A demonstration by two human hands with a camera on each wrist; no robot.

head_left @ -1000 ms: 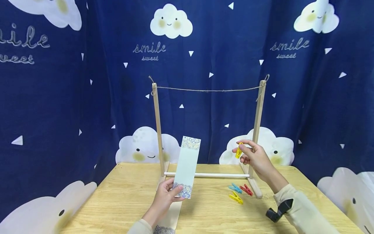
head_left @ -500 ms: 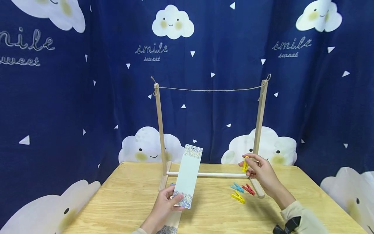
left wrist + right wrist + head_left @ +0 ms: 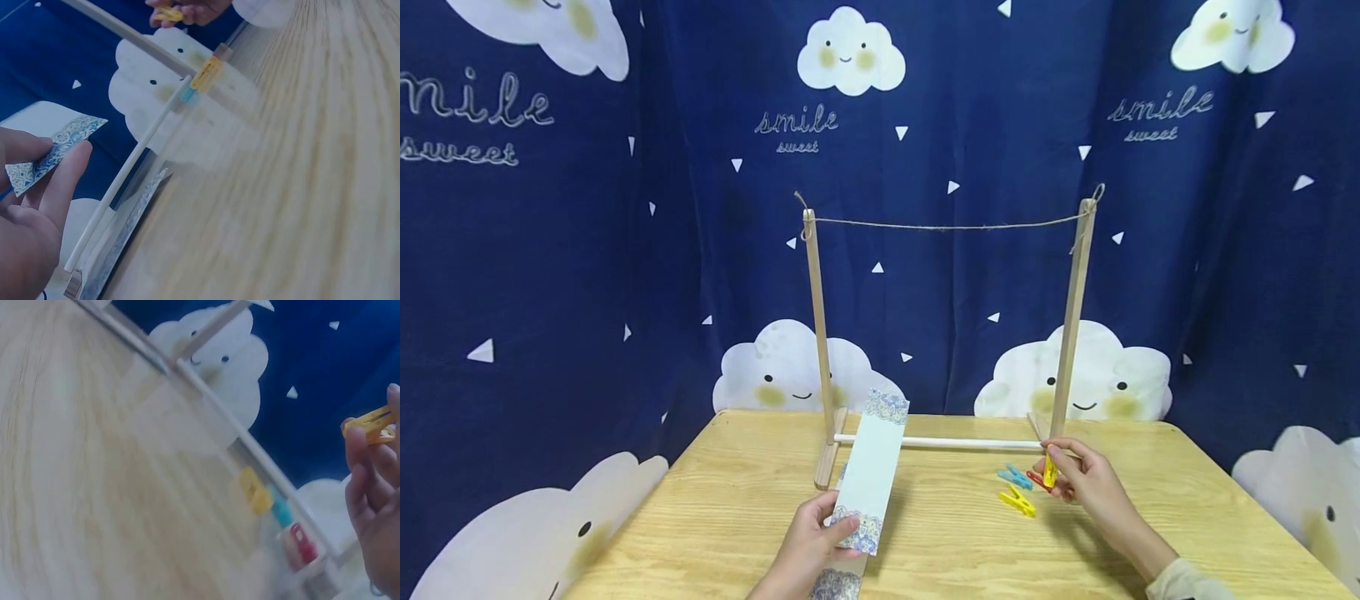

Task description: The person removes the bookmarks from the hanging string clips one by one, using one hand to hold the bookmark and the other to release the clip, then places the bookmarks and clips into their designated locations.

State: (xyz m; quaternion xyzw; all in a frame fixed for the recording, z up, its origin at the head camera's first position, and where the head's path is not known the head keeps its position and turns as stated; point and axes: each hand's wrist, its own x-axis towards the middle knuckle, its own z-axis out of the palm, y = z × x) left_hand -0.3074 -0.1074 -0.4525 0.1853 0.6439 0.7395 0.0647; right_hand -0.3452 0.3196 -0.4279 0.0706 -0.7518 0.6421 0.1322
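Observation:
My left hand (image 3: 811, 540) pinches the lower end of a pale card strip (image 3: 874, 462) with patterned bands at both ends, held tilted above the table. Another patterned strip (image 3: 837, 582) lies on the table beneath it, mostly hidden. My right hand (image 3: 1090, 483) holds a yellow clothespin (image 3: 1050, 471) between thumb and fingers, near the foot of the right post; the right wrist view also shows this yellow clothespin (image 3: 372, 424). Just left of that hand lie a blue clothespin (image 3: 1016, 477), a second yellow clothespin (image 3: 1017, 502) and a red clothespin (image 3: 1037, 480), partly covered by the fingers.
A wooden frame stands on the table (image 3: 940, 533), with a left post (image 3: 820, 325), a right post (image 3: 1072, 325) and a white crossbar (image 3: 970, 443). A thin string (image 3: 947, 227) runs between the post tops. A dark blue curtain (image 3: 947, 292) hangs behind.
My right hand has moved down with the yellow clothespin, closer to the loose clothespins. The left hand has lowered the card strip somewhat. The head view has shifted slightly.

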